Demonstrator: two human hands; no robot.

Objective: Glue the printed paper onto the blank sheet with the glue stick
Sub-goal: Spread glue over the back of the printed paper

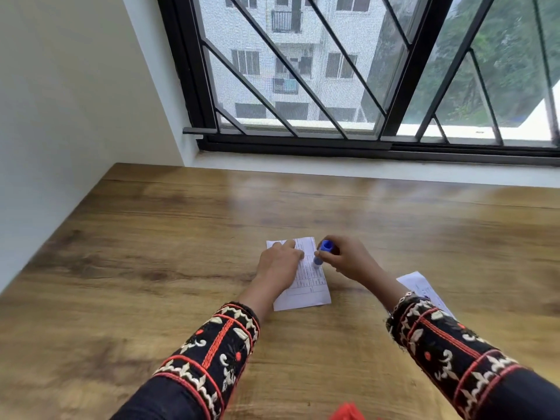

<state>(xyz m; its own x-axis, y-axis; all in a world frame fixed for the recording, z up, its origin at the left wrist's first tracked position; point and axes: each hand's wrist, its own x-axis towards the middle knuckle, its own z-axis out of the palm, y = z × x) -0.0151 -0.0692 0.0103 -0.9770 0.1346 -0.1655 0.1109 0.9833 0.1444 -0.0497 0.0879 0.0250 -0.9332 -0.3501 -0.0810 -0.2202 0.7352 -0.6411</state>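
Note:
A small white printed paper (309, 283) with a table of text lies on the wooden table (151, 237) in front of me. My left hand (280, 263) rests flat on its left part, fingers straight. My right hand (345, 259) grips a blue glue stick (322, 253), tilted, with its lower tip touching the paper's right side. A second white sheet (419, 287) lies to the right, partly hidden under my right sleeve.
The table runs up to a white wall on the left and a window sill (363, 165) with a black barred window behind. Something red (348, 412) shows at the bottom edge of the view.

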